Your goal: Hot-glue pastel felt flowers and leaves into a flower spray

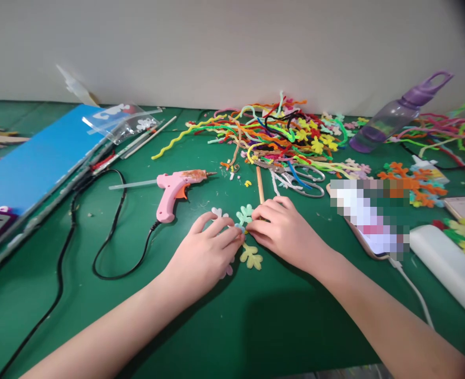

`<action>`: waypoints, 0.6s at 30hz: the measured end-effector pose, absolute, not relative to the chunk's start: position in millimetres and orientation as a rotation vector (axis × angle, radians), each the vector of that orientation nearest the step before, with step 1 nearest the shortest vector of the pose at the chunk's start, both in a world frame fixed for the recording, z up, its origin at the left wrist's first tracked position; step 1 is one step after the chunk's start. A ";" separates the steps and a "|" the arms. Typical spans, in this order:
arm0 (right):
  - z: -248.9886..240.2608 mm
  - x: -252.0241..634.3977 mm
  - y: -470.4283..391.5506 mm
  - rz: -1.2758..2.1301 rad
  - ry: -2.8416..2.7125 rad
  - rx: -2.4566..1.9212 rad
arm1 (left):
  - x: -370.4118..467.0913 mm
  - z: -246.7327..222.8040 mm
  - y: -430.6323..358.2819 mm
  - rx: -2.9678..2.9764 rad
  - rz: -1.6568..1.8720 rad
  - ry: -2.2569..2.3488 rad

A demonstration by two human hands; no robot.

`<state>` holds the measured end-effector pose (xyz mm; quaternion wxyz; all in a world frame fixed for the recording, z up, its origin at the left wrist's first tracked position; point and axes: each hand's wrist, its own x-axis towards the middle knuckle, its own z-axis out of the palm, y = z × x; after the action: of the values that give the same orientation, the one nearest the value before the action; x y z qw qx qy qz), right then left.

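Note:
Between my hands, low on the table, lies a flower-like shape of fuzzy pipe cleaner (252, 256) with lobed mint, yellow, white and pink arms. My left hand (211, 247) covers its left side, fingertips bent down and pressed at the pale blue centre. From the other side my right hand (285, 229) pinches close to the same centre; its fingertips are partly hidden. Just beyond the right fingers lies a thin wooden stick (260, 185). A pink glue gun (173, 192) rests on its side to the left, a glue stick sticking out of its back.
A heap of colourful pipe cleaners (272, 131) lies at the back, with scissors (303, 179) in front. A purple bottle (390, 121), a phone (364, 221) and a white power bank (445, 268) are on the right. The glue gun's black cord (94, 258) loops left.

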<state>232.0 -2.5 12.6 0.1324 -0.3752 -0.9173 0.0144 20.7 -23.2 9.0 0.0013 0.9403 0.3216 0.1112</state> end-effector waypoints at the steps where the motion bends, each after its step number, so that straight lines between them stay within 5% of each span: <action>1: 13.4 231.1 -2.9 0.022 -2.680 -1.097 | 20.7 8.8 -22.7 2.942 0.339 1.012; 18: 11.8 224.5 -2.9 -0.110 -2.749 -1.081 | 17.7 2.8 -19.4 2.846 0.465 1.030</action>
<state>224.5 -2.9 11.8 0.0924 -0.3642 -0.9260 -0.0370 17.7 -19.4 2.8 0.0400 0.9287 0.3361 0.1517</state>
